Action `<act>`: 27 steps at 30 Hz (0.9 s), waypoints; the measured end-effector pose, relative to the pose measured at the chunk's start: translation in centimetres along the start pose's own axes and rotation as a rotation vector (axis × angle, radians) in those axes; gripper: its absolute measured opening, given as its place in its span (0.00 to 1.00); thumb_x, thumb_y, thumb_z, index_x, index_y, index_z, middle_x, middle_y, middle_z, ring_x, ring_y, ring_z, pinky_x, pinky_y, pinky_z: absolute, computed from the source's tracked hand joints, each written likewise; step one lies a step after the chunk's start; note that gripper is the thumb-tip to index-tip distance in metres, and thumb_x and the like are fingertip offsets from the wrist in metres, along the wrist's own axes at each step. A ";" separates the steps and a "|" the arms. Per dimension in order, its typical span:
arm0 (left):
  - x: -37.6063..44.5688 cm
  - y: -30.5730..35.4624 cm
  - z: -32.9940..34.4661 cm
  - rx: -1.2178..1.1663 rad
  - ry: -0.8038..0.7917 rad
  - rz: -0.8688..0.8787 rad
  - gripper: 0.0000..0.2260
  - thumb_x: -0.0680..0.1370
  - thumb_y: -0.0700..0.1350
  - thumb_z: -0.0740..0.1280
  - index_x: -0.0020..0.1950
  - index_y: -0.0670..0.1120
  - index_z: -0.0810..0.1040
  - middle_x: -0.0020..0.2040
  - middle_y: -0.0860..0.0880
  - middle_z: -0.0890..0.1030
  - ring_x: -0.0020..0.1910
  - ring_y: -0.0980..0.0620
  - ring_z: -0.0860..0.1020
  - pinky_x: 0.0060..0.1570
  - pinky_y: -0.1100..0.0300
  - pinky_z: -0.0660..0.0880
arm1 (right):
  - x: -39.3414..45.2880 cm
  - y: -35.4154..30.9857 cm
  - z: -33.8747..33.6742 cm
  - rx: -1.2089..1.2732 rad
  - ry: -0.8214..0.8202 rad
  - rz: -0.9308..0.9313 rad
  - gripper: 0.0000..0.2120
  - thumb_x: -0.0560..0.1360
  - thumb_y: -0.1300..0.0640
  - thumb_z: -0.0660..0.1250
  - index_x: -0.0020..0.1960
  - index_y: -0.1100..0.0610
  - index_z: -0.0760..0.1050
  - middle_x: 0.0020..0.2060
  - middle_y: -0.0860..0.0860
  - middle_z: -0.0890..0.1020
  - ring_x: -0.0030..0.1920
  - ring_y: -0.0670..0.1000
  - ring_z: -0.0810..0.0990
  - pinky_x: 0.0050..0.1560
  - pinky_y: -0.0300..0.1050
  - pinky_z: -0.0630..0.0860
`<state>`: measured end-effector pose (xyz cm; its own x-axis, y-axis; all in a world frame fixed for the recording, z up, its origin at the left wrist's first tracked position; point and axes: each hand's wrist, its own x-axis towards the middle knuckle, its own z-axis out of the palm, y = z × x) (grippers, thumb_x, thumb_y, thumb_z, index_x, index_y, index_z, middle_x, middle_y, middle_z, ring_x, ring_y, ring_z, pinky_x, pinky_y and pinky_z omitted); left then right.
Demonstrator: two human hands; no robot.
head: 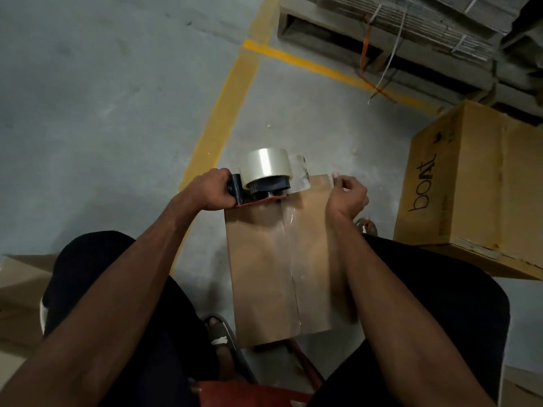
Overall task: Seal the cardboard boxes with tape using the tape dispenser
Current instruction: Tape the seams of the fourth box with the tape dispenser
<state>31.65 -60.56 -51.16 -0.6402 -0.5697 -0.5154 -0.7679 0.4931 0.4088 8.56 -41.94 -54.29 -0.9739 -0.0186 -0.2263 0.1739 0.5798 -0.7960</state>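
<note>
A brown cardboard box (261,277) lies lengthwise between my knees, with a strip of clear tape (289,259) running along its middle seam. My left hand (210,190) grips the black handle of the tape dispenser (264,180), which sits at the box's far edge with its clear tape roll on top. My right hand (346,195) rests at the far right corner of the box, and its thumb and fingers pinch the edge of the clear tape stretched out from the dispenser.
A large printed carton (470,183) stands on the floor to the right. Bundled flat cardboard on a pallet (426,30) fills the top right. Yellow floor lines (223,113) cross the grey concrete. More cardboard (17,295) lies at the left. I sit on a red stool (258,392).
</note>
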 end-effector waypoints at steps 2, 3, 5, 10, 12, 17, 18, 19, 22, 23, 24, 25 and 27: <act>-0.1 0.0 0.1 -0.022 0.025 0.015 0.16 0.69 0.52 0.72 0.53 0.47 0.76 0.51 0.45 0.81 0.48 0.41 0.81 0.45 0.51 0.79 | -2.4 -0.8 0.1 -0.073 0.024 -0.071 0.17 0.78 0.39 0.68 0.50 0.52 0.85 0.43 0.49 0.84 0.47 0.51 0.80 0.49 0.44 0.74; -0.3 0.0 0.0 -0.037 0.034 0.030 0.16 0.69 0.53 0.72 0.53 0.49 0.77 0.50 0.46 0.82 0.48 0.42 0.81 0.45 0.51 0.79 | -3.4 -0.9 0.1 -0.105 0.015 -0.101 0.18 0.77 0.38 0.69 0.52 0.51 0.85 0.46 0.49 0.84 0.48 0.52 0.80 0.51 0.45 0.75; -0.7 -0.1 -0.1 -0.068 0.058 0.070 0.21 0.67 0.54 0.71 0.58 0.53 0.75 0.49 0.48 0.83 0.48 0.42 0.81 0.45 0.47 0.80 | -4.7 -0.9 0.1 -0.164 -0.075 -0.209 0.17 0.74 0.40 0.72 0.56 0.50 0.83 0.51 0.50 0.84 0.52 0.54 0.81 0.55 0.49 0.78; -2.2 -1.2 -0.6 -0.128 0.042 0.022 0.22 0.64 0.56 0.65 0.57 0.54 0.72 0.48 0.46 0.82 0.48 0.40 0.81 0.47 0.46 0.80 | -3.8 -3.4 1.9 -0.247 -0.275 -0.332 0.20 0.77 0.53 0.74 0.67 0.56 0.79 0.58 0.53 0.82 0.59 0.54 0.79 0.59 0.40 0.71; -3.1 -1.9 -0.4 -0.167 0.039 -0.037 0.17 0.64 0.56 0.63 0.50 0.52 0.76 0.46 0.45 0.82 0.48 0.40 0.81 0.46 0.49 0.80 | -3.3 -5.5 4.1 -0.365 -0.361 -0.434 0.22 0.77 0.48 0.71 0.70 0.52 0.78 0.62 0.51 0.82 0.63 0.54 0.79 0.63 0.42 0.73; -5.0 -2.2 1.2 -0.332 0.147 -0.161 0.18 0.63 0.53 0.62 0.50 0.47 0.72 0.46 0.44 0.81 0.39 0.44 0.77 0.38 0.55 0.73 | -3.9 -8.7 9.1 -0.618 -0.532 -0.778 0.21 0.79 0.53 0.65 0.71 0.49 0.75 0.68 0.54 0.78 0.68 0.61 0.72 0.65 0.55 0.70; -5.3 -2.0 1.5 -0.395 0.170 -0.194 0.20 0.65 0.52 0.63 0.54 0.46 0.69 0.45 0.45 0.80 0.39 0.44 0.77 0.37 0.54 0.74 | -4.6 -9.1 9.3 -0.568 -0.517 -0.843 0.21 0.77 0.56 0.66 0.70 0.50 0.77 0.67 0.54 0.77 0.67 0.61 0.71 0.65 0.54 0.70; -5.7 -1.7 1.7 -0.434 0.194 -0.217 0.24 0.66 0.52 0.64 0.59 0.45 0.66 0.44 0.45 0.79 0.40 0.44 0.77 0.36 0.53 0.73 | -5.8 -9.2 9.1 -0.484 -0.496 -0.859 0.20 0.76 0.59 0.67 0.67 0.51 0.79 0.62 0.54 0.78 0.64 0.61 0.72 0.62 0.50 0.72; -6.0 -1.2 1.6 -0.404 0.207 -0.250 0.24 0.69 0.50 0.64 0.61 0.43 0.66 0.45 0.45 0.78 0.41 0.41 0.78 0.36 0.54 0.72 | -6.9 -6.9 8.5 -0.334 -0.546 -0.992 0.43 0.57 0.33 0.51 0.62 0.53 0.82 0.59 0.49 0.82 0.62 0.54 0.80 0.59 0.39 0.75; -6.2 -1.1 1.4 -0.395 0.197 -0.247 0.20 0.68 0.50 0.64 0.58 0.44 0.70 0.46 0.45 0.79 0.42 0.41 0.78 0.38 0.54 0.73 | -7.0 -6.5 7.9 -0.371 -0.632 -1.111 0.35 0.58 0.63 0.59 0.64 0.54 0.82 0.65 0.48 0.80 0.65 0.53 0.79 0.63 0.41 0.75; -6.3 -1.0 1.1 -0.393 0.186 -0.238 0.17 0.68 0.51 0.64 0.55 0.45 0.72 0.46 0.45 0.79 0.42 0.42 0.77 0.39 0.55 0.73 | -7.6 -5.8 7.9 -0.455 -0.693 -1.053 0.19 0.74 0.57 0.68 0.64 0.55 0.82 0.69 0.49 0.78 0.67 0.54 0.78 0.66 0.44 0.75; -6.4 -1.0 0.9 -0.391 0.175 -0.231 0.16 0.67 0.51 0.63 0.52 0.46 0.74 0.45 0.46 0.79 0.42 0.42 0.77 0.39 0.55 0.72 | -7.7 -5.9 7.4 -0.496 -0.666 -1.111 0.22 0.70 0.61 0.64 0.63 0.56 0.83 0.71 0.50 0.76 0.66 0.57 0.78 0.65 0.47 0.76; -6.8 -1.0 0.7 -0.382 0.165 -0.225 0.17 0.65 0.53 0.61 0.50 0.46 0.75 0.45 0.45 0.79 0.40 0.42 0.77 0.39 0.56 0.71 | -8.0 -5.6 7.0 -0.664 -0.712 -1.062 0.15 0.76 0.57 0.64 0.60 0.55 0.83 0.72 0.52 0.73 0.60 0.64 0.80 0.60 0.53 0.78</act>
<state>36.79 -56.69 -48.58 -0.4279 -0.7466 -0.5094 -0.8211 0.0855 0.5644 16.36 -50.70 -52.00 -0.2843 -0.9547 -0.0882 -0.8658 0.2952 -0.4042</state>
